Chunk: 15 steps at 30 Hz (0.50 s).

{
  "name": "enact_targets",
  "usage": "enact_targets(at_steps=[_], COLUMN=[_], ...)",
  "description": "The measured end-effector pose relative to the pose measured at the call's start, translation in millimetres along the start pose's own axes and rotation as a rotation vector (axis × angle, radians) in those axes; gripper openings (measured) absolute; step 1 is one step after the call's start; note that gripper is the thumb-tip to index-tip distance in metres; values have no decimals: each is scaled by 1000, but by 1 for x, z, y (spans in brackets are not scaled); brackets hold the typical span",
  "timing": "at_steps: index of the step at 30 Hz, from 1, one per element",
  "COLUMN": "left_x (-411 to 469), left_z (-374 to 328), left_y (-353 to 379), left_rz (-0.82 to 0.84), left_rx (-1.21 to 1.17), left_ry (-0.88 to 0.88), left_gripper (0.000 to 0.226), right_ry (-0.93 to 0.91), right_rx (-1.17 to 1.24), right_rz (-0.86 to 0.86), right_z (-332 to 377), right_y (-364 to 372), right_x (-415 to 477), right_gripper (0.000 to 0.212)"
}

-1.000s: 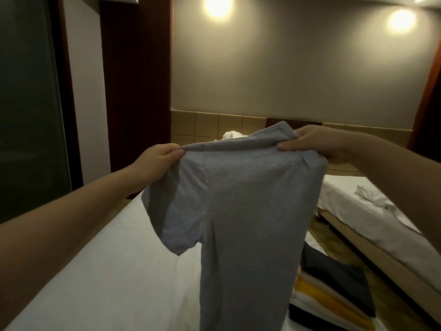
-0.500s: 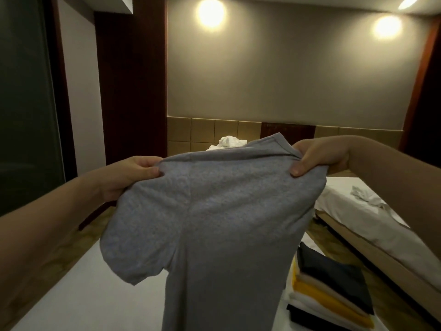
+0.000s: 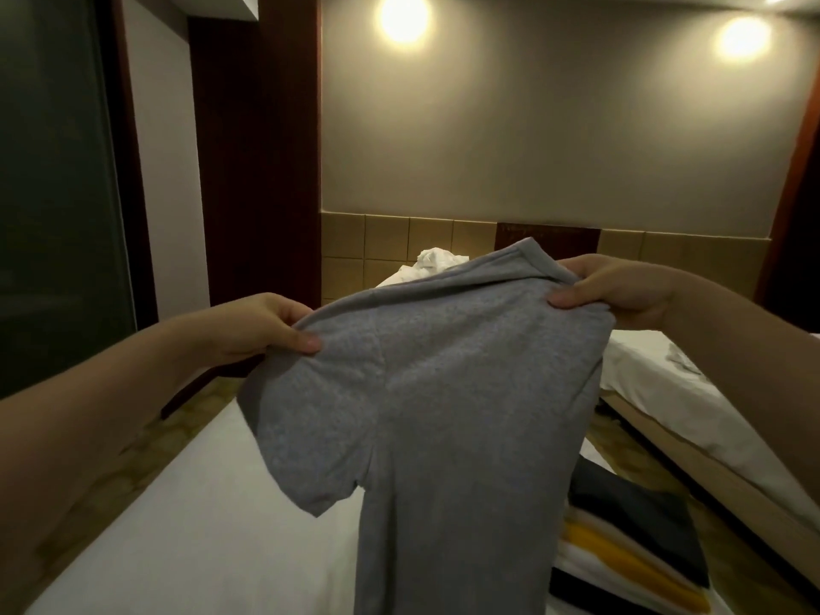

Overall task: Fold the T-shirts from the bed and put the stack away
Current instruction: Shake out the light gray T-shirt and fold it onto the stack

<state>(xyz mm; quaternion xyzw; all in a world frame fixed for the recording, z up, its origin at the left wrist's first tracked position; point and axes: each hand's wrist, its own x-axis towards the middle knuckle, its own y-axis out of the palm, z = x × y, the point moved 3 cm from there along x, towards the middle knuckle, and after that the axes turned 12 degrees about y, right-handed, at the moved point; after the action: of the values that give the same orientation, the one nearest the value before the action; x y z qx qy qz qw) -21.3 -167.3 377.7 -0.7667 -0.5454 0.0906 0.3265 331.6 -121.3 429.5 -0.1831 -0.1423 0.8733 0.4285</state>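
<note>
At the far left stands a dark glass panel [image 3: 57,170], and beside it a dark wooden post [image 3: 257,148]; below them the bed [image 3: 199,526] with its white sheet runs away from the person. The left hand [image 3: 262,324] reaches in over that sheet and pinches one shoulder of the grey T-shirt [image 3: 435,392], thumb on the near face, fingers curled behind the cloth. The T-shirt hangs in the air above the bed, held up by both shoulders; its short sleeve droops on the left, and its body drops past the bottom edge of the view. Behind its top edge a crumpled white cloth [image 3: 432,259] lies at the far end of the bed, in front of a band of tan wall tiles [image 3: 386,246]; two round lamps [image 3: 403,15] glow on the wall above. The right hand [image 3: 621,288] grips the other shoulder just beside the collar, thumb in front and fingers closed on the fabric. Lower right, a stack of folded shirts [image 3: 630,539] sits on the bed, partly hidden by the hanging T-shirt; a dark one lies on top, with yellow and white layers under it. Further right a second bed [image 3: 656,392] stands apart across a strip of floor.
</note>
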Motion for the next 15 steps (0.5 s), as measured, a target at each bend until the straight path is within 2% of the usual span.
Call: enact_targets(at_steps=[3, 4, 7, 11, 13, 15], left_x=[14, 19, 29, 44, 63, 88], left_z=[1, 0, -2, 10, 21, 35], left_y=[-2, -3, -9, -20, -23, -26], left_rz=[-87, -102, -75, -62, -103, -178], left_rx=[248, 308, 386, 107, 53, 95], left_ry=[-82, -105, -175, -200, -181, -175], left_gripper=[13, 5, 4, 11, 15, 15], right_ry=[-31, -29, -23, -70, -59, -47], right_rx=[45, 50, 51, 166, 138, -61], right_rz=[-23, -23, -33, -117, -260, -495], right_z=[-3, -4, -5, -4, -4, -3], right_y=[-5, -7, -14, -25, -31, -42], right_x=[7, 9, 17, 38, 59, 87], right_gripper=[85, 85, 77, 42, 38, 42])
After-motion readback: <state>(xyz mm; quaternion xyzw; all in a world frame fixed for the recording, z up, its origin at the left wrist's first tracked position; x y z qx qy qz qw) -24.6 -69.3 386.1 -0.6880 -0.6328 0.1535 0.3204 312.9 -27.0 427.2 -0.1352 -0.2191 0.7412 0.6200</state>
